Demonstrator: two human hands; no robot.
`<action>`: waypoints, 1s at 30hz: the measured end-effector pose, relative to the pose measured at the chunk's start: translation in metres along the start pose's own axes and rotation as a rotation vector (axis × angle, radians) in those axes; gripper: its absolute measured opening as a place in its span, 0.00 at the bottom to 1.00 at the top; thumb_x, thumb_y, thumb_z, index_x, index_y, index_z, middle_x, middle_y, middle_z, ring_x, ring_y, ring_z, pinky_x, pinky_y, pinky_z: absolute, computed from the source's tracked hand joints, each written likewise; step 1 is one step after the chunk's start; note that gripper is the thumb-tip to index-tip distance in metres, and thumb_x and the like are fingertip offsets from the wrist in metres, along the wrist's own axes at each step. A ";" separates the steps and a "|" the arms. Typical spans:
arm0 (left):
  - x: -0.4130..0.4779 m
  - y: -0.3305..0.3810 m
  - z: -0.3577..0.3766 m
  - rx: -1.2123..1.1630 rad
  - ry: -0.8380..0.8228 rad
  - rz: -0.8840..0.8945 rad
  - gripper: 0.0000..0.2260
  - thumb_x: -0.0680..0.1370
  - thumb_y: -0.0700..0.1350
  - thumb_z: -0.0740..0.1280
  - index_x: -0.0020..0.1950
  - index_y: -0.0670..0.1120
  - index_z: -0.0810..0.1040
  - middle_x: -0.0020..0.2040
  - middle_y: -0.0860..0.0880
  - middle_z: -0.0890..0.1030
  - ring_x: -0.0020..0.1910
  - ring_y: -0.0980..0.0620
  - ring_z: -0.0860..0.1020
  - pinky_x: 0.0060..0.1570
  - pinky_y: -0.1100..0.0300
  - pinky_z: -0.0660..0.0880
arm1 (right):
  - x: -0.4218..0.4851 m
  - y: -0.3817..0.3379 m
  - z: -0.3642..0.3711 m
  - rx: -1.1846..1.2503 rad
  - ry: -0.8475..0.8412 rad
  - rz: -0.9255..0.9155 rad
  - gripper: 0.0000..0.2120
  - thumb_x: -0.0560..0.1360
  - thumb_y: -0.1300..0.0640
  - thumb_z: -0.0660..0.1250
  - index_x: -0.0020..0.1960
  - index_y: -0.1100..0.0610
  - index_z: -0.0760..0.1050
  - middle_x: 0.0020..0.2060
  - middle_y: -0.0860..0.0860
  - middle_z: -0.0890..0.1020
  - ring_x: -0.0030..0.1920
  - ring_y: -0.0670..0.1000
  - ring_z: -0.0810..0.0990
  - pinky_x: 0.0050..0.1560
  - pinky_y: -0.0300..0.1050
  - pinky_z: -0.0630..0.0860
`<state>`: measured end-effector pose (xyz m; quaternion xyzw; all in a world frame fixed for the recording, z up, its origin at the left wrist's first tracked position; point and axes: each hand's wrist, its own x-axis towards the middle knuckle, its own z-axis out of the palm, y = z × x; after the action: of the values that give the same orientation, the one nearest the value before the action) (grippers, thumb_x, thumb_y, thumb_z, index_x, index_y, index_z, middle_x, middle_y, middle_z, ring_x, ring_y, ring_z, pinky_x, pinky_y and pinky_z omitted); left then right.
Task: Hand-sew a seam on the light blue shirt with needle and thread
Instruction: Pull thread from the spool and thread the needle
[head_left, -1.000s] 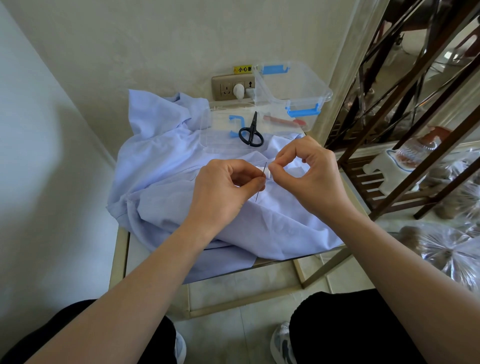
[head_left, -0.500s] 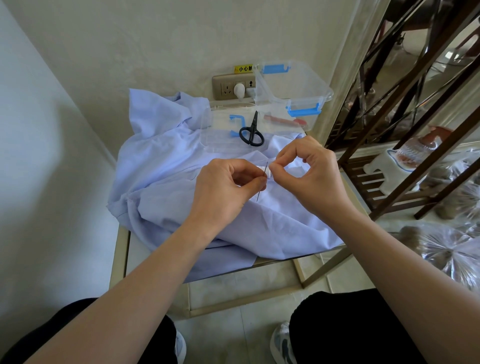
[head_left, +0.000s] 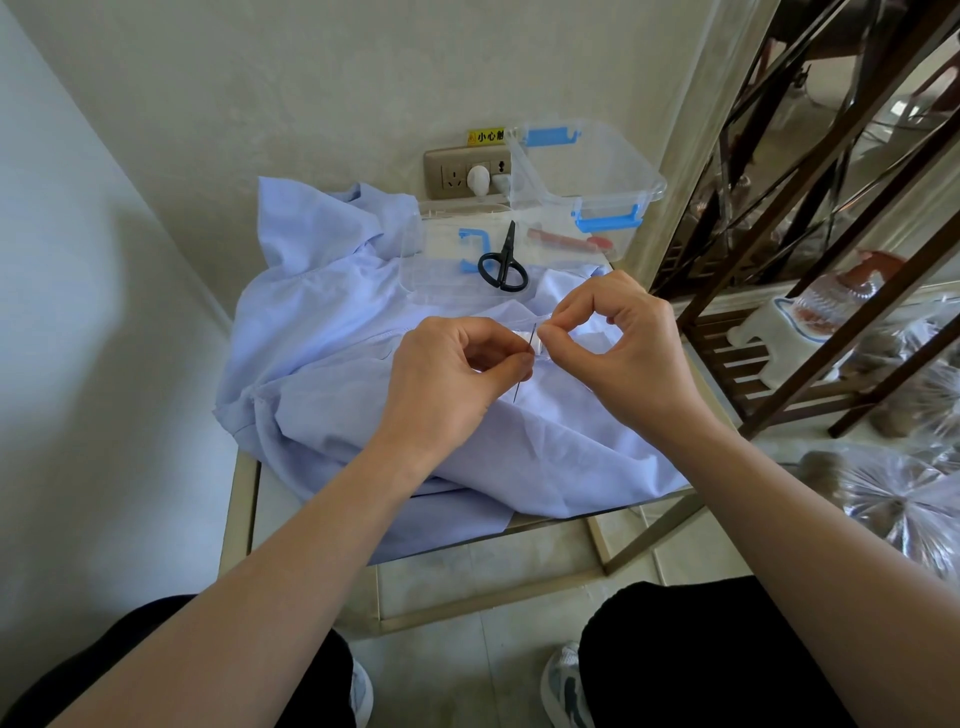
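the needle (head_left: 517, 388) hangs over the middle of the light blue shirt (head_left: 322, 364), its long axis near upright, upper end tipped away from the person, lower end toward the cloth. the left hand (head_left: 447, 374) pinches its shaft between thumb and forefinger. the right hand (head_left: 623, 348) pinches something small and white beside the upper end. the thread is too fine to see. this looks like threading: brace the hands together and feed a short, stiff end.

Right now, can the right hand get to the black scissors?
Probably yes. The scissors lie in the open just beyond the right hand, with nothing between. But that hand is pinching a white bit beside the needle, so it would have to let go first.
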<state>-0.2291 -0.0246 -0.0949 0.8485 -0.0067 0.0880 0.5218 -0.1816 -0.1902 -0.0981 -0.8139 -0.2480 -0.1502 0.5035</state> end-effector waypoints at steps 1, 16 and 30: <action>0.000 0.000 0.000 -0.001 0.000 0.001 0.02 0.74 0.42 0.73 0.43 0.47 0.85 0.35 0.55 0.85 0.38 0.61 0.83 0.41 0.71 0.72 | 0.000 0.000 0.000 0.001 -0.004 0.000 0.05 0.70 0.61 0.73 0.37 0.54 0.79 0.36 0.45 0.81 0.44 0.49 0.78 0.50 0.46 0.74; 0.000 -0.001 0.000 0.001 0.002 0.009 0.02 0.74 0.42 0.74 0.42 0.47 0.85 0.35 0.56 0.85 0.37 0.61 0.83 0.40 0.71 0.72 | -0.001 0.000 -0.002 0.002 -0.020 -0.007 0.07 0.71 0.61 0.74 0.38 0.51 0.79 0.37 0.48 0.82 0.45 0.49 0.78 0.51 0.49 0.74; 0.000 -0.001 0.000 0.070 0.038 0.038 0.02 0.73 0.43 0.74 0.42 0.50 0.85 0.36 0.57 0.85 0.37 0.61 0.82 0.40 0.69 0.73 | 0.000 -0.004 -0.004 0.039 -0.064 0.139 0.05 0.72 0.60 0.74 0.40 0.54 0.81 0.38 0.45 0.82 0.43 0.39 0.76 0.47 0.26 0.66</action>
<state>-0.2293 -0.0242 -0.0955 0.8640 -0.0098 0.1143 0.4902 -0.1842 -0.1922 -0.0936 -0.8236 -0.2097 -0.0837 0.5203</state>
